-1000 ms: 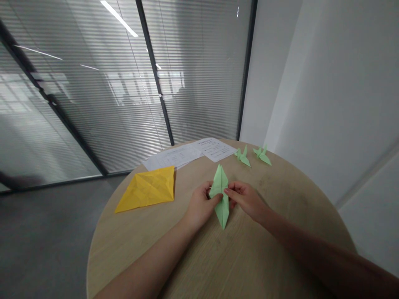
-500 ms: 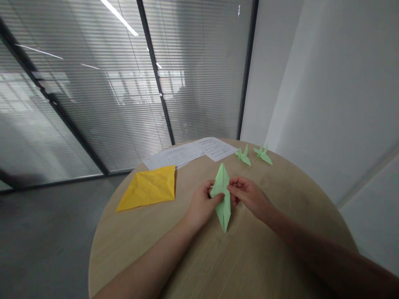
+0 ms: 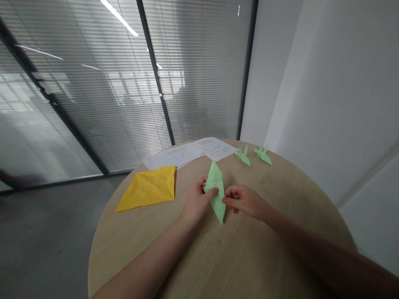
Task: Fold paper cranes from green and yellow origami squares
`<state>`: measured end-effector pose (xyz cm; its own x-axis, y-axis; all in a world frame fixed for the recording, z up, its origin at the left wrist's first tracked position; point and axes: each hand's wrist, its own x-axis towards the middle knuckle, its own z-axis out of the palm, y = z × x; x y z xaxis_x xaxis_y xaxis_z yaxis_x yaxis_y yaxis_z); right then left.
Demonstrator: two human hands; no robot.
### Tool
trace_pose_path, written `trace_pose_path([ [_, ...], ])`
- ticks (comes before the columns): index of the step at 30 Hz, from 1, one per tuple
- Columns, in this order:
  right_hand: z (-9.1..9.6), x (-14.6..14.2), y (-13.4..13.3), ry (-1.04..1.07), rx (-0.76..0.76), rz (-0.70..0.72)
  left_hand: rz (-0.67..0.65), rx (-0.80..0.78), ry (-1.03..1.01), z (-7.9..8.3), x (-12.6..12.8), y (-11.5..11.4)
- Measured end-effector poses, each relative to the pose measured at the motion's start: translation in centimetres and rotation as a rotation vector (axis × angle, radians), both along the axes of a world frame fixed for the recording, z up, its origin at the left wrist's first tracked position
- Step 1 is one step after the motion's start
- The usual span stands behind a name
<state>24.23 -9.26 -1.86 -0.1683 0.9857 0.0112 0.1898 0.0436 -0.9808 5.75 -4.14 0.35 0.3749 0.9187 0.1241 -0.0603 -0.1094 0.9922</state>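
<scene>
A slim green paper diamond (image 3: 216, 192) is held just above the desk (image 3: 249, 257), long axis pointed away, pinched at its left edge by the left hand (image 3: 196, 202) and lower right by the right hand (image 3: 243, 201), both grips closed.

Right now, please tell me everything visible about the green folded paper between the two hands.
The green folded paper is pale, creased into a long narrow diamond with two sharp tips, one pointing away from the person. The left hand pinches its left edge, the right hand its right edge, above the wooden table.
</scene>
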Motion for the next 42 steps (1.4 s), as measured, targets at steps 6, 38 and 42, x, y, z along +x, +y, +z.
trace_pose_path([
  [6,-0.1,0.1,0.3,0.061,0.013,-0.073,0.007,0.037,0.030,-0.2,0.1,0.0],
  [38,-0.5,-0.3,0.7,0.101,-0.039,-0.238,0.056,0.260,0.345,-0.5,-0.1,-0.5],
  [42,-0.6,-0.2,0.7,0.067,-0.046,-0.252,0.057,0.265,0.379,-0.9,0.0,-0.3],
])
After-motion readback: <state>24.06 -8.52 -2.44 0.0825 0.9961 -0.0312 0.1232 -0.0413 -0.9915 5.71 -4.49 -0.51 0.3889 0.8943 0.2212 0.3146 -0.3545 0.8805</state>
